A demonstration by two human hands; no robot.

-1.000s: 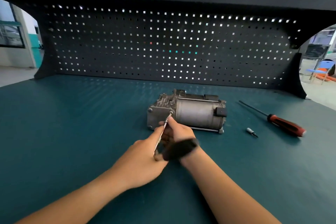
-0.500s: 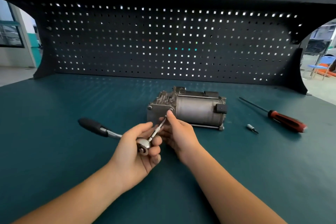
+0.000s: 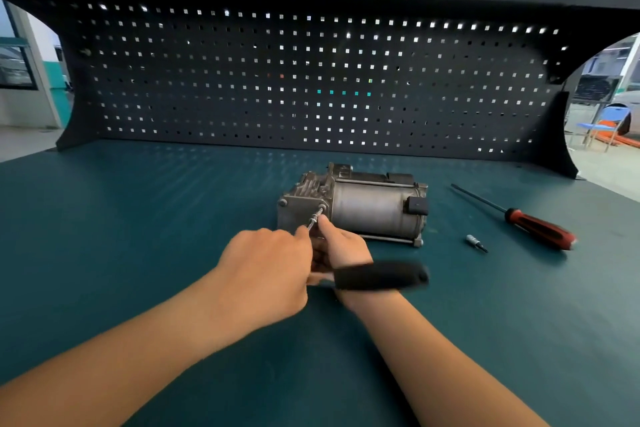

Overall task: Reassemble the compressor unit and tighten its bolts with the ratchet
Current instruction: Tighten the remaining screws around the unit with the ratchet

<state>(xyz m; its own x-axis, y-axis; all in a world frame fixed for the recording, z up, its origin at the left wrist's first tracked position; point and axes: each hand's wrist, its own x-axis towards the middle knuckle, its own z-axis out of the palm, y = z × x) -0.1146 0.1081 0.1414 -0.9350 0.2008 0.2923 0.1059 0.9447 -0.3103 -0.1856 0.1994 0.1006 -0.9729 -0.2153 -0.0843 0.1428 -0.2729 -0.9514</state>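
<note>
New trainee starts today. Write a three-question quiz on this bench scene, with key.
1. True or false: the ratchet's black handle sticks out to the person's left.
2. What lies between the compressor and the red-handled screwdriver? A) a loose bit B) a hammer C) a spare bolt
3. Which hand steadies the extension near the bolt?

Key: 1 false, it points right, across the right wrist. 2 A. 3 the right hand; the left hand covers the ratchet head.
</note>
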